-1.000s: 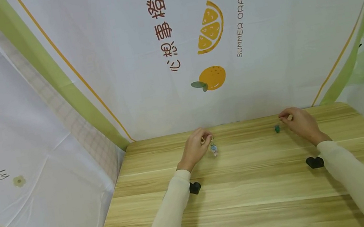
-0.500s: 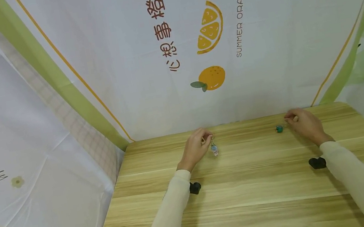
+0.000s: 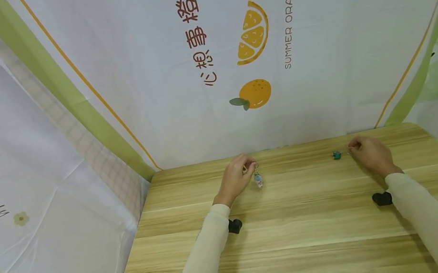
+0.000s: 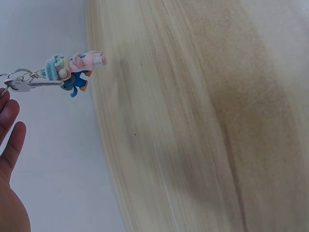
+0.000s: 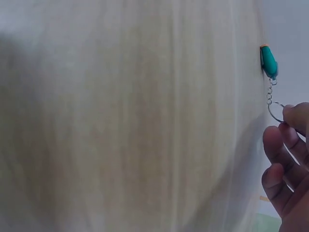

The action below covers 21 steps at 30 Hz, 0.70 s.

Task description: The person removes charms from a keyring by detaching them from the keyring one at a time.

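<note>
Near the table's far edge, my left hand [image 3: 235,176] pinches the ring of a keychain [image 3: 258,180]. In the left wrist view, a silver key [image 4: 41,84] hangs from it beside small pastel and blue figurine charms [image 4: 77,70]. Farther right, my right hand [image 3: 372,156] pinches a second keychain's metal ring [image 5: 271,114] between thumb and fingertip. A short chain [image 5: 270,92] links that ring to a teal-green charm [image 5: 269,61] with an orange end. In the head view, this charm lies left of the right fingertips, at the tabletop.
The wooden table [image 3: 297,239] reaches back to a white cloth [image 3: 174,129] printed with oranges and lettering. More cloth hangs at the left and right sides. Black wrist pieces [image 3: 235,226] show at both sleeves.
My right hand has moved right and lowered toward the table, and the green charm has gone from hanging to lying sideways. My left hand has stayed almost still.
</note>
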Each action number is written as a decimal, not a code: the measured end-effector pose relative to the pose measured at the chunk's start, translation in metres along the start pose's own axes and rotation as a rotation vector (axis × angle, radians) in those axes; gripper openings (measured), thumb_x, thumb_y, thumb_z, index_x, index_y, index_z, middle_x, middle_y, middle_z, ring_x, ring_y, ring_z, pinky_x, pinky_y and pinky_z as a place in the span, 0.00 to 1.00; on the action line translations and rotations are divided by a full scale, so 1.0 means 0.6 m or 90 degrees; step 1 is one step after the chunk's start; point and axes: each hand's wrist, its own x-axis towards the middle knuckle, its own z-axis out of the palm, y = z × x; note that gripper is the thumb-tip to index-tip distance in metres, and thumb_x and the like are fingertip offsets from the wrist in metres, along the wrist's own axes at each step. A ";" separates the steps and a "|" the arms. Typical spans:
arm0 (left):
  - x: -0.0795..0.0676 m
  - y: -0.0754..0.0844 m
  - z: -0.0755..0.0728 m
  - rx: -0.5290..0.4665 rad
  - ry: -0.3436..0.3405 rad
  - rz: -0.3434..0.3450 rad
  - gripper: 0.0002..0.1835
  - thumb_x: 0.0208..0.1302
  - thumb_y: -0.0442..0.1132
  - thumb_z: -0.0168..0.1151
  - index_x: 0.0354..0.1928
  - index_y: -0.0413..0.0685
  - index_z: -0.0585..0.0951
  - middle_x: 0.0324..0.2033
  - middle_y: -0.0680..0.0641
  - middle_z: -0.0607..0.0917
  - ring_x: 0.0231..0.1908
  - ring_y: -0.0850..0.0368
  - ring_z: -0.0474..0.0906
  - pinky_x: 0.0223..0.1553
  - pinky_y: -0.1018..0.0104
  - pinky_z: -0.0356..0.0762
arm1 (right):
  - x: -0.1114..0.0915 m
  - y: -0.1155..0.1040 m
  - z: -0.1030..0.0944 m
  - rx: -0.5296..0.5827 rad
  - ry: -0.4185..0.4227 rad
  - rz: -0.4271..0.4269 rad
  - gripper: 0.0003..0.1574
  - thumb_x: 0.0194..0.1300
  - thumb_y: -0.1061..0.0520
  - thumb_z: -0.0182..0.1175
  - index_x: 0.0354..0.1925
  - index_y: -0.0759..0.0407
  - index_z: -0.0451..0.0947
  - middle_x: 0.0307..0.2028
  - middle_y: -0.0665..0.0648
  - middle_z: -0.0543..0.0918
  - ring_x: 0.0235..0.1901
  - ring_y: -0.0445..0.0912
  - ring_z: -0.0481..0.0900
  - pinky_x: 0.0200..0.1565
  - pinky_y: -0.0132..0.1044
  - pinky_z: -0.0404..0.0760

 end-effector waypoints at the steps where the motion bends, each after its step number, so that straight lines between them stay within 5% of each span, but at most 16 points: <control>1: 0.000 0.000 0.000 0.000 -0.001 -0.001 0.06 0.80 0.38 0.61 0.48 0.47 0.87 0.40 0.50 0.88 0.41 0.59 0.83 0.46 0.67 0.85 | -0.001 0.002 0.001 -0.002 -0.005 0.005 0.17 0.79 0.56 0.57 0.54 0.67 0.84 0.49 0.70 0.88 0.43 0.64 0.86 0.31 0.43 0.79; 12: -0.003 0.000 0.003 0.002 0.006 0.001 0.06 0.80 0.39 0.62 0.48 0.48 0.87 0.41 0.51 0.88 0.41 0.59 0.83 0.45 0.68 0.85 | -0.003 0.013 0.009 -0.003 -0.042 0.026 0.18 0.80 0.56 0.55 0.56 0.67 0.83 0.51 0.71 0.88 0.47 0.66 0.86 0.33 0.51 0.84; 21: -0.004 0.002 0.004 -0.008 0.008 0.008 0.06 0.80 0.39 0.62 0.48 0.48 0.86 0.41 0.51 0.87 0.40 0.60 0.83 0.45 0.68 0.84 | -0.003 0.017 0.013 -0.018 -0.043 0.041 0.17 0.80 0.56 0.55 0.55 0.67 0.82 0.49 0.70 0.87 0.43 0.63 0.86 0.32 0.48 0.82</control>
